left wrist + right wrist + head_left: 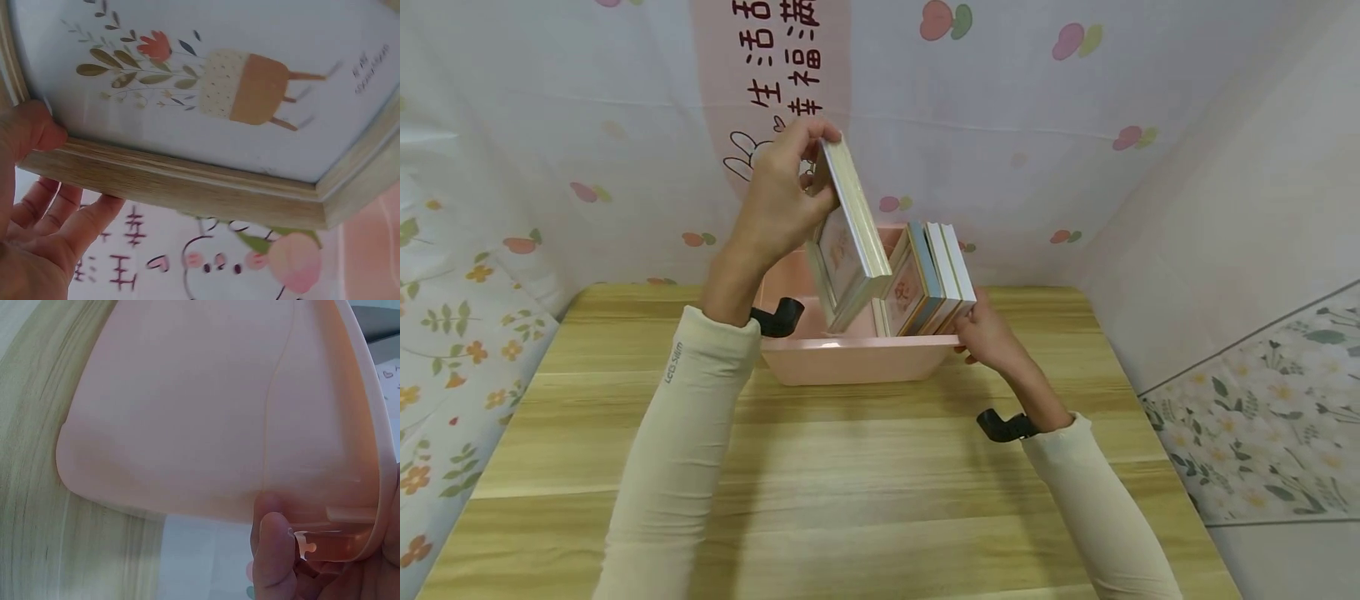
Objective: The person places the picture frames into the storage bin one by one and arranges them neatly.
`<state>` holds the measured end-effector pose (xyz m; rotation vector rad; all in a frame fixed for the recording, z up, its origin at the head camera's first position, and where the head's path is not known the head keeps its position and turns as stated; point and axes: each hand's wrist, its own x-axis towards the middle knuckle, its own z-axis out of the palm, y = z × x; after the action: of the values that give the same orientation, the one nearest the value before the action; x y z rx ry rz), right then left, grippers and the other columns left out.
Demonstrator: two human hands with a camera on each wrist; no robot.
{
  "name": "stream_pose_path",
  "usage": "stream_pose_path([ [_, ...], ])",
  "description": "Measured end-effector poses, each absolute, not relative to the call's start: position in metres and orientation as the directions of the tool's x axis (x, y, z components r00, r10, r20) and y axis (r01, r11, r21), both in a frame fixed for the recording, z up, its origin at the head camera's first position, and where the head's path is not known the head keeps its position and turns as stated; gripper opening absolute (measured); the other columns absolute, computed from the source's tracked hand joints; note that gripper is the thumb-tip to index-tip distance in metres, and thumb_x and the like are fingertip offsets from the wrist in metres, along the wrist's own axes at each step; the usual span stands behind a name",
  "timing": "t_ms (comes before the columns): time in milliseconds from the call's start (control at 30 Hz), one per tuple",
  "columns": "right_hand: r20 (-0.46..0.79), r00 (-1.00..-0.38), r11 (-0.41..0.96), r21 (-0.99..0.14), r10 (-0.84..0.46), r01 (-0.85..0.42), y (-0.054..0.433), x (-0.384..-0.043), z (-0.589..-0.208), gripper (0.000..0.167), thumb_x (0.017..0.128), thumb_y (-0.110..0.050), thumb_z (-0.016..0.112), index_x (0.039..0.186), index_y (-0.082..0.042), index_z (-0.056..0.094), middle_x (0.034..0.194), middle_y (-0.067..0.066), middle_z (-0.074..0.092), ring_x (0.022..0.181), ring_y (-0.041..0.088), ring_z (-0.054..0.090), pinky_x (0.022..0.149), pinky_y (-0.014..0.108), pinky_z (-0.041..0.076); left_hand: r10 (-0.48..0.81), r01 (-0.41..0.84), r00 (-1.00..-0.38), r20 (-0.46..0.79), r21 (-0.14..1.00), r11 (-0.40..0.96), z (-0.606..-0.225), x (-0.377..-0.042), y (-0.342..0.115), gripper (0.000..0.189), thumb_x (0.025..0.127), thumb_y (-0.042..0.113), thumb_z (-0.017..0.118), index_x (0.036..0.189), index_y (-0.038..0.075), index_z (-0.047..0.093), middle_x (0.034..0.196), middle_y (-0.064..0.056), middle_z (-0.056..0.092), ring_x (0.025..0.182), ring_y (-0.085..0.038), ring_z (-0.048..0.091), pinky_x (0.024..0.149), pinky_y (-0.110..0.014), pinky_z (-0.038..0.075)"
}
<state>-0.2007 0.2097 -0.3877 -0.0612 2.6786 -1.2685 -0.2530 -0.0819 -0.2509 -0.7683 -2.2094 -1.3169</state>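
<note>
My left hand (782,196) pinches a picture frame (859,221) by its upper end, thumb on the front and fingers behind. The frame hangs tilted over the left part of a pink plastic bin (857,365). In the left wrist view, its pale wood border surrounds a print of a potted plant (244,87) with a red flower. At the bin's right end, my right hand (988,333) grips the rim, its fingers curled at the handle opening in the right wrist view. Several picture frames (934,271) with blue-grey, white and wood-tone edges lean together in the bin's right half.
The bin stands near the back edge of a wooden table (850,492). Close behind hangs a white printed cloth (1015,108) with a pink panel and dark lettering. Flowered cloth (467,350) borders the left side, and a pale wall (1240,208) rises on the right.
</note>
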Motion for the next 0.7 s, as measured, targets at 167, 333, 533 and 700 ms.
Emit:
stream_pose_path([
  [167, -0.141, -0.984, 0.634, -0.772, -0.11, 0.04, 0.21, -0.201, -0.387, 0.059, 0.103, -0.017, 0.038, 0.153, -0.002, 0.011, 0.095, 0.024, 0.06, 0.067, 0.03, 0.061, 0.047, 0.035, 0.052, 0.312, 0.686, -0.722, 0.617, 0.578, 0.442, -0.264, -0.26, -0.068, 0.036, 0.086, -0.009, 0.062, 0.12, -0.002, 0.053, 0.109, -0.015, 0.056, 0.1, -0.021, 0.051, 0.085, -0.032, 0.051],
  [333, -0.147, -0.983, 0.644, -0.764, -0.108, 0.044, 0.21, -0.202, -0.389, 0.061, 0.101, -0.016, 0.039, 0.154, -0.003, 0.01, 0.097, 0.024, 0.06, 0.067, 0.027, 0.06, 0.05, 0.039, 0.054, 0.388, 0.683, -0.729, 0.564, 0.552, 0.479, -0.277, -0.267, -0.054, 0.034, 0.088, -0.005, 0.064, 0.118, 0.0, 0.052, 0.112, -0.015, 0.057, 0.106, -0.026, 0.053, 0.093, -0.035, 0.046],
  [533, -0.146, -0.984, 0.642, -0.765, -0.105, 0.045, 0.21, -0.202, -0.389, 0.064, 0.099, -0.012, 0.038, 0.155, -0.004, 0.007, 0.101, 0.028, 0.061, 0.071, 0.033, 0.063, 0.048, 0.035, 0.053, 0.401, 0.624, -0.781, 0.479, 0.571, 0.534, -0.288, -0.278, -0.041, 0.037, 0.087, -0.003, 0.067, 0.119, 0.005, 0.052, 0.123, -0.015, 0.058, 0.116, -0.027, 0.054, 0.1, -0.039, 0.045],
  [700, -0.147, -0.984, 0.638, -0.768, -0.104, 0.047, 0.211, -0.202, -0.39, 0.065, 0.099, -0.011, 0.038, 0.155, -0.005, 0.007, 0.099, 0.026, 0.061, 0.072, 0.034, 0.063, 0.05, 0.037, 0.054, 0.43, 0.621, -0.784, 0.448, 0.583, 0.524, -0.294, -0.288, -0.031, 0.038, 0.086, -0.003, 0.068, 0.119, 0.004, 0.051, 0.121, -0.017, 0.058, 0.114, -0.029, 0.053, 0.1, -0.04, 0.043],
])
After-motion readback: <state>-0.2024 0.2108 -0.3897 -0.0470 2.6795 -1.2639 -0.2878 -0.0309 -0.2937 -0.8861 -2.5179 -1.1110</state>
